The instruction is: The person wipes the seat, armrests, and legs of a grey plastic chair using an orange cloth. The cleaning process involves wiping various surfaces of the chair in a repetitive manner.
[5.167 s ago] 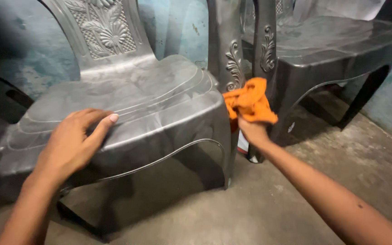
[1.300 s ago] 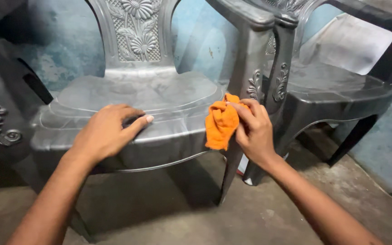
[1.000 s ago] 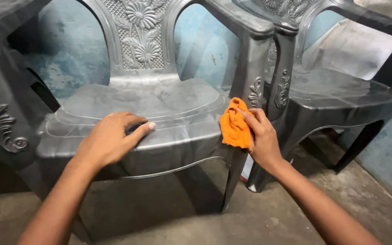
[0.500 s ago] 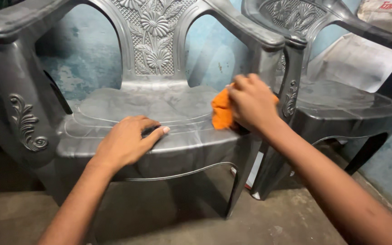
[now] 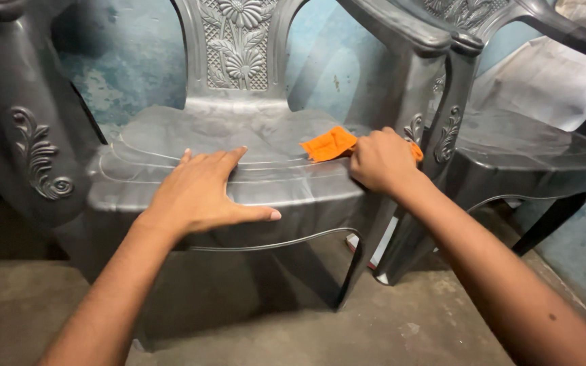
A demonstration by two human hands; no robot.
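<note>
A grey plastic chair (image 5: pixel 171 146) with a carved flower backrest stands in front of me. My left hand (image 5: pixel 201 191) lies flat on the front edge of its seat, fingers spread, holding nothing. My right hand (image 5: pixel 382 160) grips an orange cloth (image 5: pixel 329 144) and presses it onto the right side of the seat, close to the armrest post. Part of the cloth is hidden under my fingers.
A second grey plastic chair (image 5: pixel 544 146) stands close on the right, its armrest almost touching the first. A third chair's armrest (image 5: pixel 32 135) with scroll carving is at the left. A worn blue wall (image 5: pixel 130 74) is behind; concrete floor (image 5: pixel 293 325) below.
My right hand has carried the orange cloth from the chair's front right leg up onto the seat. My left hand stayed on the seat front. The camera moved closer.
</note>
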